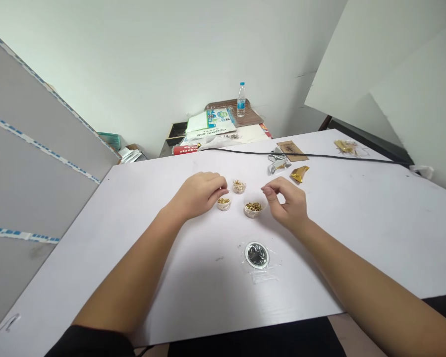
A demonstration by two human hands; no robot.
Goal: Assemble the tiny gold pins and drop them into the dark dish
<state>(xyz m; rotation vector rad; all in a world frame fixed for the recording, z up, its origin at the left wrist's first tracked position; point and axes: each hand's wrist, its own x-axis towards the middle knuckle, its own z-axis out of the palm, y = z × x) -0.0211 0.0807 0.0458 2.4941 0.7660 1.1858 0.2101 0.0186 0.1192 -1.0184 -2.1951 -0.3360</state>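
Observation:
Three small clear plastic cups with little gold-coloured metal pieces stand close together on the white table: a left cup [223,204], a back cup [239,187] and a right cup [253,209]. My left hand [204,193] hovers by the left cup, thumb and fingers pinched over its rim. Just right of the right cup, my right hand [287,201] is raised with thumb and forefinger pressed together. Whatever either pinch holds is too small to make out. Nearer me, a round dark disc with a pale rim [256,255] lies under clear tape.
Behind the cups lie a silver packet [278,162], a gold foil packet [300,174] and a brown card [293,150]. A black cable [319,156] crosses the table's back. Beyond the edge are a water bottle [241,101], a red tube [185,149] and packages.

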